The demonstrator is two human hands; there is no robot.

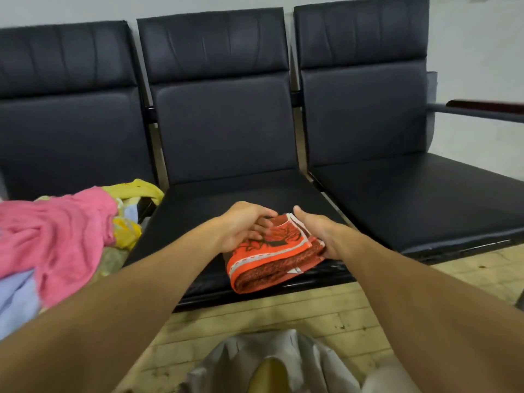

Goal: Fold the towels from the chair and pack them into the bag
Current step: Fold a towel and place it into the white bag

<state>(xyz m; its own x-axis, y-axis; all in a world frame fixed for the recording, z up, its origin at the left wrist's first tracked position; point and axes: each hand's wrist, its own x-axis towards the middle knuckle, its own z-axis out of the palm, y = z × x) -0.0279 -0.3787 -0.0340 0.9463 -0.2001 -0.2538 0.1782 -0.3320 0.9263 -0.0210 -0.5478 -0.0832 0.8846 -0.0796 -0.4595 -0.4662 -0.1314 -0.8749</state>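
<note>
1. On the middle seat (226, 194) of a row of three black chairs, a folded orange towel (272, 259) lies close to the front edge, a little right of centre. It is a thick, squared bundle with its white-striped border facing the person.
2. Both hands frame the bundle from opposite sides. The left hand (241, 226) is curled over the towel's left far corner, fingers bent onto the top layer. The right hand (320, 235) cups the right edge with the thumb raised. Its fingers are hidden under or behind the cloth, so how far they close cannot be told.
3. The two-sided hold looks meant to keep the layers stacked and square, so the fold does not spring open when the bundle is lifted.
4. Folding of this towel appears finished; packing it seems to be the step in hand.
5. A pale grey bag (286, 355) stands on the tiled floor (354, 302) directly below the person, near the seat's front edge, its mouth gaping upward. That placing allows a short drop from seat to bag.
6. Unfolded laundry is heaped on the left seat: a pink towel (56, 231) on top, a yellow towel (139, 190) at the seat's right edge, and a light blue towel (17, 296) at the front. Several towels evidently remain to be folded.
7. Keeping the heap on one seat leaves the middle seat as a flat folding surface.
</note>
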